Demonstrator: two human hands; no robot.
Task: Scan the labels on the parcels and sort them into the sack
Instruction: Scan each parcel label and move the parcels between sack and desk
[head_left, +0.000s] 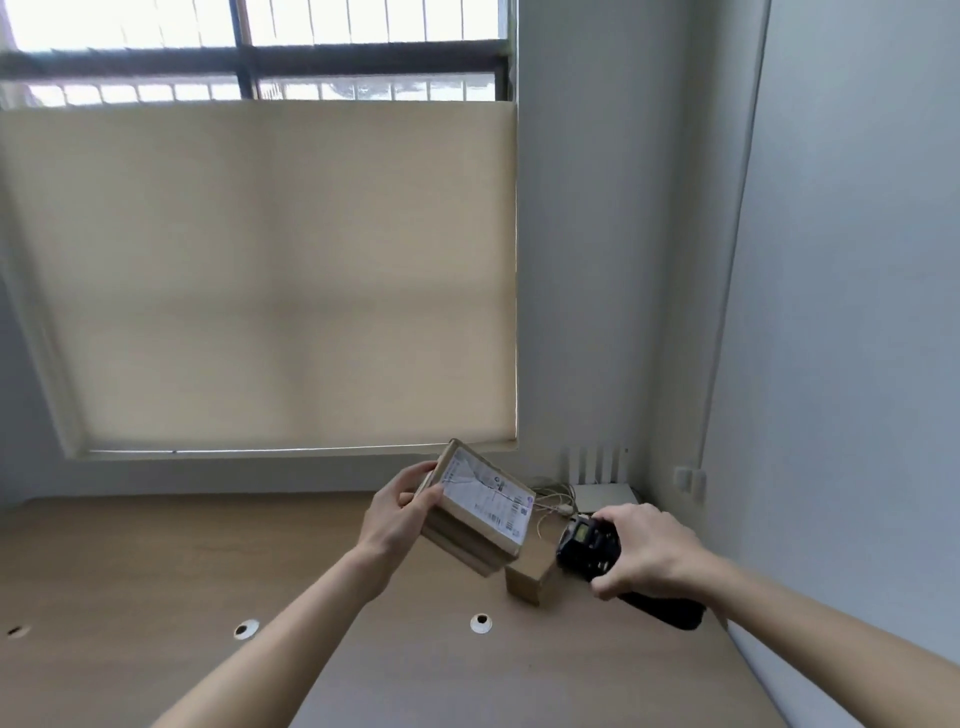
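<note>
Left hand (402, 512) grips a brown cardboard parcel (475, 514) by its left edge, thumb on the near face, fingers wrapped behind; the parcel is held clear of the desk (208, 561) and tilted, far edge up. White shipping label (488, 496) faces up and toward the camera, covering most of the top face; print is too blurred to read. Right hand (647, 553) is closed around a black handheld scanner (589, 548), with the small screen end pointing left toward the parcel and the dark handle (667, 608) sticking out below the palm. Scanner and parcel are near each other but apart. A second, smaller cardboard parcel (530, 574) rests on the desk, below the raised parcel's right corner and just left of the scanner; whether it touches either cannot be told. Desk is wood-toned, with round cable holes (480, 622) along the near side. Behind the hands, at the far right corner: a white box (605, 496) with upright antennas and a tangle of thin cables (553, 501). A beige roller blind (270, 275) covers most of the window (249, 47). No sack in view.
</note>
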